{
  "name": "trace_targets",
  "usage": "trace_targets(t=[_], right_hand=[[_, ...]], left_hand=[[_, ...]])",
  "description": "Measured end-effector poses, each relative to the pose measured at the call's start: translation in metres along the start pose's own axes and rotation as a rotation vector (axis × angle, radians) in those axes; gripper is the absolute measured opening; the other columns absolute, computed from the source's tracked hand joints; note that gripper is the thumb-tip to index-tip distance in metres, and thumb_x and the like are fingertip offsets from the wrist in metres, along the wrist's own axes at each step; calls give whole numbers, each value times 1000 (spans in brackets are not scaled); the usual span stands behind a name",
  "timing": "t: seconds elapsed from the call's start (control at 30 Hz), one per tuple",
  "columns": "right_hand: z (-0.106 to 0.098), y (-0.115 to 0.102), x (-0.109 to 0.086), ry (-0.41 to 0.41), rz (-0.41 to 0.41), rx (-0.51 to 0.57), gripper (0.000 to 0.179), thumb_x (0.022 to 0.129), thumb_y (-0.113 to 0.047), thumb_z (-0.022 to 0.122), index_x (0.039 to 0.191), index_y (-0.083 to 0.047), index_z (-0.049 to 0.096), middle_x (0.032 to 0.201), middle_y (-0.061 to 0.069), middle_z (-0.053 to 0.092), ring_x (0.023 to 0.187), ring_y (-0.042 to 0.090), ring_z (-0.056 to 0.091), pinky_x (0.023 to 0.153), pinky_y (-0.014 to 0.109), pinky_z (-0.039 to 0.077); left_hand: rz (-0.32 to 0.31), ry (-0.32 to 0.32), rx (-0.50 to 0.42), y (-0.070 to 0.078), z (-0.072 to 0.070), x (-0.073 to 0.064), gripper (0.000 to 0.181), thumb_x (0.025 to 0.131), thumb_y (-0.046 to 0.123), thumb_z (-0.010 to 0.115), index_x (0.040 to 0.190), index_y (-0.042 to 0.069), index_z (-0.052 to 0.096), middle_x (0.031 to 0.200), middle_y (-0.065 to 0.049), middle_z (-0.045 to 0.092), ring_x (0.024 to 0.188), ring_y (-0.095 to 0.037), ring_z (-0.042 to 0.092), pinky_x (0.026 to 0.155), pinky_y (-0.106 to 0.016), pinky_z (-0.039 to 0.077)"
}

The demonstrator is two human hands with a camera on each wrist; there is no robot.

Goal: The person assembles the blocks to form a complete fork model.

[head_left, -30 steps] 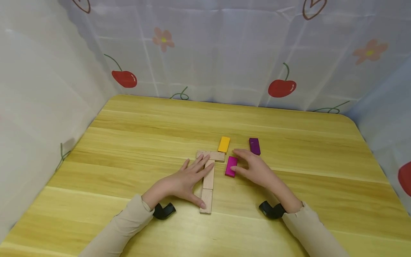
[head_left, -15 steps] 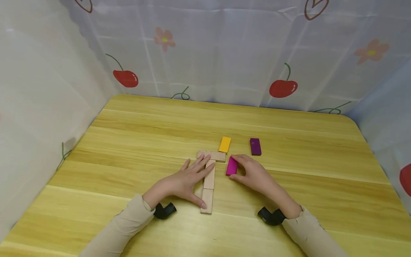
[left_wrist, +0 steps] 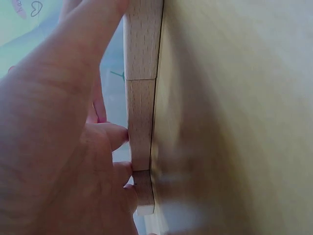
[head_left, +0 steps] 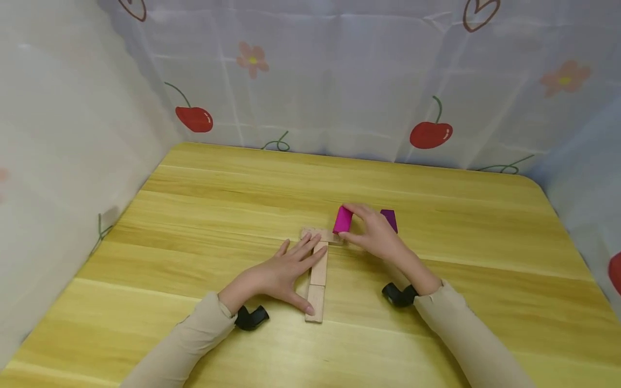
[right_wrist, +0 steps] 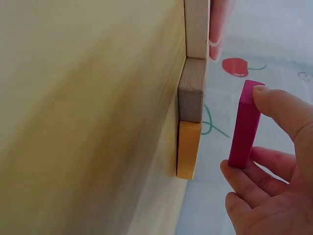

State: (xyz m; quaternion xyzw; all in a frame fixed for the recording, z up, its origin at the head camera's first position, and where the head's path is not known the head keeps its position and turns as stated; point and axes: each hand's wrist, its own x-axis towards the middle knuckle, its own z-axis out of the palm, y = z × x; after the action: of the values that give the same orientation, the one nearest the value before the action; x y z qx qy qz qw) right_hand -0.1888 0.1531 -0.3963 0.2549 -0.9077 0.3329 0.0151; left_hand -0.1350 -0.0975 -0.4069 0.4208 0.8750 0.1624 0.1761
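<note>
My right hand (head_left: 378, 234) pinches a magenta block (head_left: 343, 220) by its two ends, thumb at the near end and fingers at the far end. In the right wrist view that block (right_wrist: 246, 125) hangs raised off the table, above the yellow block (right_wrist: 189, 149), which is hidden from the head. My left hand (head_left: 283, 272) lies with spread, straight fingers on plain wooden blocks. Two of these form a column, the nearer one (head_left: 315, 304) under the thumb; a third block (head_left: 320, 235) lies crosswise at the far end, under the fingertips. The left wrist view shows the blocks (left_wrist: 142, 122) end to end.
A purple block (head_left: 390, 220) lies behind the right hand, partly covered by it. The wood-grain table (head_left: 233, 205) runs back to a white curtain (head_left: 339, 81) printed with cherries and flowers. Black wrist cameras (head_left: 252, 318) sit under both wrists.
My right hand has closed its fingers on the magenta block, lifted it and carried it away from me, over the yellow block. The left hand stays on the wooden blocks.
</note>
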Motion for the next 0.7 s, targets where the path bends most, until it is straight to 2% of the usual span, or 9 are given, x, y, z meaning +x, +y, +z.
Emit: trace_targets(t=[0.23,0.5,0.63,0.7], right_hand=[[8,4,32,-44,28,25,64,82,-22,74,135,2,47,128,19,51,116,33,48,93,46,41],[19,6,51,-108,13,-5,64,83,-25,73,135,3,47,129,18,51,108,29,52,87,40,45],[21,6,56,-142,-8,-32,62,83,-23,73,134,5,48,128,20,52,111,30,51,91,41,42],[22,5,58,-155,-14,-49,62,83,-22,73,133,5,48,128,20,52,116,32,48,99,45,35]], left_hand=[[-16,-18,6,0,1,2,117,70,69,64,151,13,1,154,-7,-17,137,-24,-18,105,-55,-5],[-13,-11,12,-1,2,2,117,70,69,65,151,13,2,154,-7,-17,137,-24,-18,105,-55,-5],[-11,-10,22,-2,3,1,117,70,70,64,151,14,0,153,-6,-18,137,-23,-19,105,-55,-5],[-12,-13,25,-2,3,2,117,70,70,63,151,14,0,153,-6,-18,137,-22,-19,105,-55,-5]])
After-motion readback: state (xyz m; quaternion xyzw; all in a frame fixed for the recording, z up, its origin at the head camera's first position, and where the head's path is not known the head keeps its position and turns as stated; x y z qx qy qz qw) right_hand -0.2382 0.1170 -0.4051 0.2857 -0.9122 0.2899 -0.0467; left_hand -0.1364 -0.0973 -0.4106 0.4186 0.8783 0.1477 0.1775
